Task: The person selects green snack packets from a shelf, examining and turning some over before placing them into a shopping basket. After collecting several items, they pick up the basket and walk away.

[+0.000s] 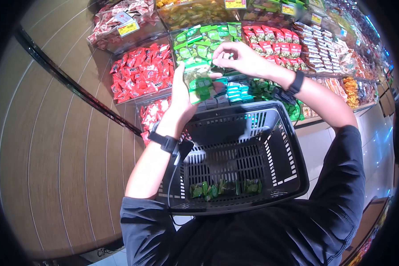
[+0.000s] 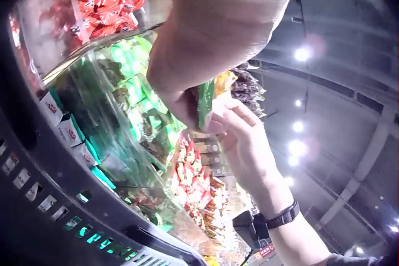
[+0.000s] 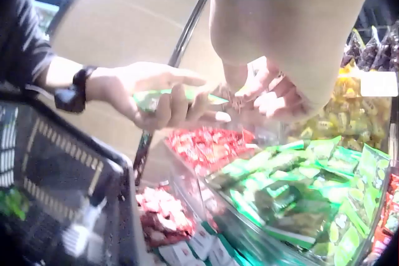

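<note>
My left hand [image 1: 181, 91] grips a green snack packet [image 1: 200, 84], partly see-through, fingers behind it and thumb along its left edge. In the right wrist view the packet [image 3: 168, 98] lies across the palm, the left fingers [image 3: 181, 105] curled over it. My right hand [image 1: 241, 60] is close beside the packet's upper corner, thumb and fingers curled together in a loop; nothing clear shows between them. The left wrist view has the right hand [image 2: 249, 147] overlapping the packet's edge [image 2: 206, 105]. Below both hands is a black shopping basket [image 1: 277, 108] with several green packets [image 1: 208, 189] along its near side.
Bins of red packets [image 1: 142, 73], green packets [image 1: 208, 37] and red-and-white packets [image 1: 272, 40] stand ahead, price tags [image 1: 128, 28] on the back row. A brown slatted panel [image 1: 62, 133] with a dark rail [image 1: 75, 91] lies to the left. Pale floor tiles [image 1: 314, 137] show at right.
</note>
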`<action>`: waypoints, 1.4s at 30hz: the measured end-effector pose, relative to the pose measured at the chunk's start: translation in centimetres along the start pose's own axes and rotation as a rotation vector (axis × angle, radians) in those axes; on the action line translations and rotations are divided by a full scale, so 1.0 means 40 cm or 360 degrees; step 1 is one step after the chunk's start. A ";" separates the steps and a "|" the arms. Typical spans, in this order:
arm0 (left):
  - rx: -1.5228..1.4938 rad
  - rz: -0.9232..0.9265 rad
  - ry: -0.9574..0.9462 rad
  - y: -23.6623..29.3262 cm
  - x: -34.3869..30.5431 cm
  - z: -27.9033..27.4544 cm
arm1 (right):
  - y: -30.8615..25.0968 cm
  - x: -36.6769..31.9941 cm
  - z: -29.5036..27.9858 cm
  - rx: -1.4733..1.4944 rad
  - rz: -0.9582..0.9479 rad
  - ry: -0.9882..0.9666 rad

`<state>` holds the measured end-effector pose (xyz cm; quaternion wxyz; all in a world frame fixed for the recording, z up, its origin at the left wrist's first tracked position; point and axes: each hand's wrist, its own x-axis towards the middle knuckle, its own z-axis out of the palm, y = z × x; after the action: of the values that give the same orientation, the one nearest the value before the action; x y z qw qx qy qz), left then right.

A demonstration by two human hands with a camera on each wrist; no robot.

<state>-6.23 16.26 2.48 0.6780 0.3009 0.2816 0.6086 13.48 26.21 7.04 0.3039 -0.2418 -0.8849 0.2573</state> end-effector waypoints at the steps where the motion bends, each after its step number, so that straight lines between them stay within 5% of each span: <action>1: 0.0049 -0.0084 -0.0053 0.016 -0.035 0.031 | -0.026 -0.012 -0.002 0.0359 0.0037 -0.0103; 5: 0.0140 -0.0260 -0.0245 0.014 -0.165 0.119 | -0.201 -0.116 -0.018 0.0868 0.0317 -0.0520; 7: 0.0103 -0.0299 -0.0370 -0.013 -0.229 0.150 | -0.225 -0.162 -0.011 0.0601 0.0366 -0.0406; 9: 0.0591 -0.0148 -0.0106 -0.033 -0.275 0.177 | -0.236 -0.193 -0.006 0.0843 0.0574 -0.0260; 12: 0.0699 -0.0079 0.0061 -0.037 -0.297 0.125 | -0.220 -0.234 -0.004 0.1161 0.0779 -0.0080; 14: 0.0609 -0.0019 0.0085 -0.032 -0.287 0.106 | -0.200 -0.265 -0.004 0.1122 0.0862 -0.0307; 16: 0.0849 -0.0003 0.0108 -0.022 -0.284 0.087 | -0.220 -0.269 -0.008 0.0968 0.0887 -0.0547; 18: 0.0906 0.0052 0.0125 -0.028 -0.281 0.095 | -0.197 -0.267 0.008 0.1073 0.0713 -0.0302; 22: 0.1048 -0.0014 -0.0061 -0.040 -0.269 0.105 | -0.177 -0.255 -0.005 0.0808 0.0571 -0.0574; 25: 0.1426 0.0101 -0.0089 0.002 -0.221 0.112 | -0.142 -0.243 -0.007 0.0914 0.0530 -0.0372; 30: 0.1124 0.0356 0.0076 0.040 -0.082 0.031 | -0.003 -0.139 -0.108 0.0800 0.0796 0.0186; 35: 0.1604 0.0436 0.0419 0.017 0.141 -0.060 | 0.181 -0.038 -0.172 0.0709 0.0987 0.0462; 38: 0.2489 0.0834 0.0815 0.000 0.246 -0.099 | 0.257 -0.006 -0.166 0.0680 0.1007 0.0518; 40: 0.2654 0.1167 0.0679 0.012 0.265 -0.097 | 0.246 0.008 -0.158 0.0593 0.1135 0.0553; 42: 0.2661 0.1163 0.0548 0.026 0.283 -0.099 | 0.244 0.016 -0.150 0.0542 0.1044 0.0543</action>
<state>-8.73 27.86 0.48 -0.0443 0.6674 0.6133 0.4200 19.66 35.76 5.51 0.3838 -0.4967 -0.6423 0.4398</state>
